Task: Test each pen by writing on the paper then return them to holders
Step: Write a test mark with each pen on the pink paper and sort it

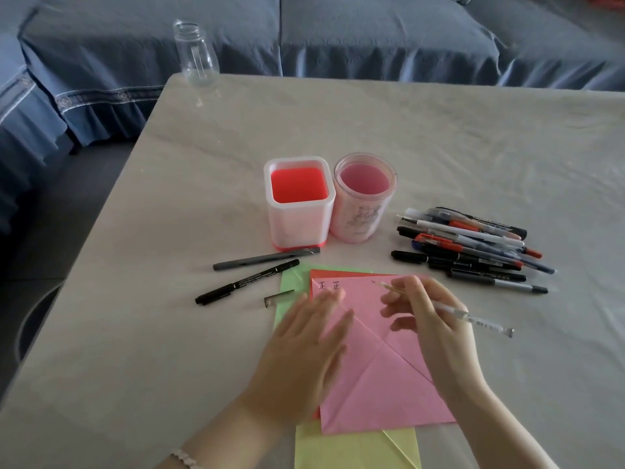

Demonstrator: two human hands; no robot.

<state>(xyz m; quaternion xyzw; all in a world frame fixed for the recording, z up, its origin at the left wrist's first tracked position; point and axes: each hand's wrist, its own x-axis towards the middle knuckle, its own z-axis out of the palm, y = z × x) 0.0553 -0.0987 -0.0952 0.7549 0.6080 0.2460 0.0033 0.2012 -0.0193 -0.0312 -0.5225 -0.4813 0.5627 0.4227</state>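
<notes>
A pink paper (378,377) with two written characters near its top left corner lies on top of green, red and yellow sheets. My left hand (304,350) rests flat on the pink paper's left edge, fingers apart. My right hand (429,319) grips a clear white pen (473,320), its tip just above the paper's top edge. Behind the paper stand two pen holders with nothing in them: a square red-and-white holder (299,204) and a round pink holder (363,198). A pile of several pens (473,245) lies to the right.
A grey pen (267,258), a black pen (247,282) and a loose pen cap (279,298) lie left of the paper. A clear glass bottle (196,52) stands at the table's far left corner. A blue covered sofa (338,35) runs behind the table.
</notes>
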